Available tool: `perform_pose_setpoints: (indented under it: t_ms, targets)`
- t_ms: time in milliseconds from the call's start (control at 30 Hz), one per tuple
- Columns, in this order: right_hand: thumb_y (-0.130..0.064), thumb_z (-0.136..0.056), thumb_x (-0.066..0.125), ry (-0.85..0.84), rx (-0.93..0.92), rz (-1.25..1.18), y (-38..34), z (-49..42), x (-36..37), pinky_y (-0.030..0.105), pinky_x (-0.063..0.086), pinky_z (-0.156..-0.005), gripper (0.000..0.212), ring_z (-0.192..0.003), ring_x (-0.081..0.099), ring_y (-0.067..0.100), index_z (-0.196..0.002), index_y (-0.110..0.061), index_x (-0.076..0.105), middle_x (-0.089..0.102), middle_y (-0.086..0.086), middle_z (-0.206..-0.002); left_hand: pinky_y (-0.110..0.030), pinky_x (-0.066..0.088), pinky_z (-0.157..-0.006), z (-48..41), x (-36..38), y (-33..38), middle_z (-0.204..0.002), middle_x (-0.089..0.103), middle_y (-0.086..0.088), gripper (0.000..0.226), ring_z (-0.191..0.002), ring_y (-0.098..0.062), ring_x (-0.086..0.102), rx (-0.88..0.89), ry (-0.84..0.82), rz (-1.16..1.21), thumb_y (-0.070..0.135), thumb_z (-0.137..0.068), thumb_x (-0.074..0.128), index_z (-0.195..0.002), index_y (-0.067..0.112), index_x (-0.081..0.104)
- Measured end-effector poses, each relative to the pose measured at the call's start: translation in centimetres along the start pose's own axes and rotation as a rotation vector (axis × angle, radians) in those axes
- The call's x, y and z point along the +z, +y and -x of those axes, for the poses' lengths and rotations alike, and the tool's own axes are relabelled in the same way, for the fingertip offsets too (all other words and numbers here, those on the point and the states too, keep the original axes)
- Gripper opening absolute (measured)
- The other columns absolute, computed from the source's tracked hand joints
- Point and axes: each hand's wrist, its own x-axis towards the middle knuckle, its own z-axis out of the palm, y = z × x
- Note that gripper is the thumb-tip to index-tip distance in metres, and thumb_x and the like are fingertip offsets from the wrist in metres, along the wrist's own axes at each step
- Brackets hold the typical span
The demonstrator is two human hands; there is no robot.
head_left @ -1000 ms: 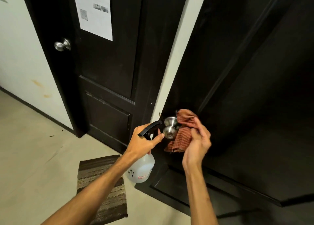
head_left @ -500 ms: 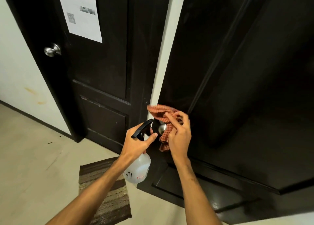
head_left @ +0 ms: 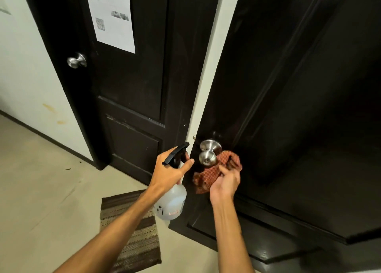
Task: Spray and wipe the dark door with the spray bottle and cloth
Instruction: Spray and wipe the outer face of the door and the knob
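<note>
Left hand (head_left: 171, 171) grips the bottle (head_left: 172, 202), frame centre; right hand (head_left: 225, 182) clutches the cloth (head_left: 210, 173) below the knob (head_left: 207, 157). Bottle label and paper (head_left: 112, 15) unreadable.

Left arm: the bare left forearm (head_left: 115, 227) enters from the bottom left and slants up to the right, nearly straight.
Left wrist: in line with the forearm, back of the hand facing the camera.
Left hand (head_left: 171, 171): wrapped round the neck of the spray bottle (head_left: 172, 202), thumb (head_left: 186, 163) stretched out to the right.
Right arm: the bare right forearm (head_left: 228, 231) rises from the bottom edge, almost upright, leaning slightly left.
Right hand (head_left: 225, 182): back toward the camera, fingers curled into the bunched cloth (head_left: 208, 175), gripping it.
Hands together: side by side, near each other, not touching; the left sits slightly higher.
</note>
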Motion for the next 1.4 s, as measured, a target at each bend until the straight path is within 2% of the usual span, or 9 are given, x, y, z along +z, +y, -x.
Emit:
perform_pose_setpoints:
  t_ms: [167,367,500,600,700,933,1100,1200,1400]
  targets:
    - [0.010,-0.086,0.058,-0.300,-0.969,1.290,-2.6,1.1,4.3,0.039,0.050,-0.104,0.044,-0.122,0.053,0.018,-0.120,-0.014,0.072,0.054,-0.001,-0.128,-0.023,0.051,-0.044,0.5,-0.8,-0.5,-0.077,0.065,-0.011,0.011,-0.046,-0.011,0.060,-0.006,0.043,0.004,0.013,-0.093,0.077,-0.090,0.010,0.067]
    - [-0.022,-0.092,0.065,-0.455,-1.165,2.371,0.6,2.4,8.1,0.049,0.036,-0.111,0.023,-0.123,0.048,0.033,-0.112,-0.015,0.074,0.059,0.010,-0.126,-0.018,0.051,-0.048,0.5,-1.4,-1.1,-0.076,0.066,-0.007,0.010,-0.049,-0.007,0.062,-0.004,0.042,0.027,0.010,-0.093,0.077,-0.092,0.009,0.067]
    - [0.000,-0.086,0.064,-0.235,-1.100,1.459,-2.0,2.3,6.0,0.034,0.049,-0.096,0.030,-0.114,0.054,0.019,-0.105,-0.019,0.076,0.062,0.001,-0.117,-0.021,0.051,-0.044,0.5,-2.1,-1.6,-0.082,0.067,-0.012,0.011,-0.049,-0.010,0.061,-0.027,0.067,0.052,0.012,-0.093,0.077,-0.094,0.008,0.067]
    - [0.019,-0.084,0.049,0.010,-0.486,0.384,-1.6,1.2,2.5,0.032,0.055,-0.093,0.049,-0.107,0.065,0.019,-0.111,-0.015,0.071,0.066,0.010,-0.117,-0.022,0.052,-0.044,0.4,-2.7,-2.0,-0.084,0.067,-0.014,0.011,-0.048,-0.009,0.060,-0.032,0.084,0.057,0.012,-0.093,0.077,-0.094,0.008,0.068]
    - [0.014,-0.083,0.048,0.052,0.275,-0.161,2.3,-1.0,0.2,0.051,0.044,-0.101,0.065,-0.117,0.060,0.031,-0.140,-0.018,0.055,0.061,0.016,-0.135,-0.025,0.053,-0.044,0.0,-2.8,-2.1,-0.083,0.068,-0.016,0.011,-0.047,-0.009,0.058,-0.038,0.065,0.050,0.013,-0.093,0.077,-0.094,0.007,0.068]
    - [-0.008,-0.074,0.062,-0.125,0.311,-0.300,6.7,-0.3,3.6,0.054,0.037,-0.117,0.072,-0.132,0.055,0.037,-0.145,-0.008,0.050,0.060,0.022,-0.139,-0.021,0.049,-0.041,-1.0,-2.9,-2.2,-0.065,0.066,0.007,0.010,-0.045,-0.008,0.060,0.020,-0.027,0.041,0.013,-0.093,0.077,-0.095,0.014,0.068]
    - [-0.016,-0.088,0.066,-0.083,0.270,-0.137,7.5,-0.2,3.5,0.044,0.058,-0.092,0.053,-0.107,0.071,0.029,-0.140,-0.007,0.057,0.070,0.016,-0.122,-0.031,0.052,-0.038,-1.8,-3.1,-2.8,-0.082,0.073,-0.003,0.021,-0.055,-0.037,0.067,0.030,-0.106,0.042,0.016,-0.092,0.079,-0.110,0.026,0.072]
    - [-0.018,-0.085,0.067,-0.047,0.255,-0.235,7.7,-0.1,4.3,0.036,0.063,-0.066,0.056,-0.094,0.075,0.026,-0.138,-0.007,0.059,0.071,0.015,-0.120,-0.033,0.056,-0.040,-2.2,-3.1,-3.0,-0.080,0.073,0.014,0.038,-0.058,-0.029,0.070,0.052,-0.149,0.025,0.014,-0.092,0.078,-0.107,0.046,0.065]
    - [-0.017,-0.094,0.062,-0.041,0.259,-0.273,8.7,0.1,4.5,0.038,0.063,-0.063,0.048,-0.099,0.070,0.029,-0.140,-0.002,0.056,0.070,0.016,-0.114,-0.031,0.055,-0.040,-3.4,-4.2,-4.2,-0.075,0.071,0.013,0.038,-0.049,-0.027,0.066,0.062,-0.169,0.035,0.014,-0.092,0.079,-0.106,0.046,0.064]
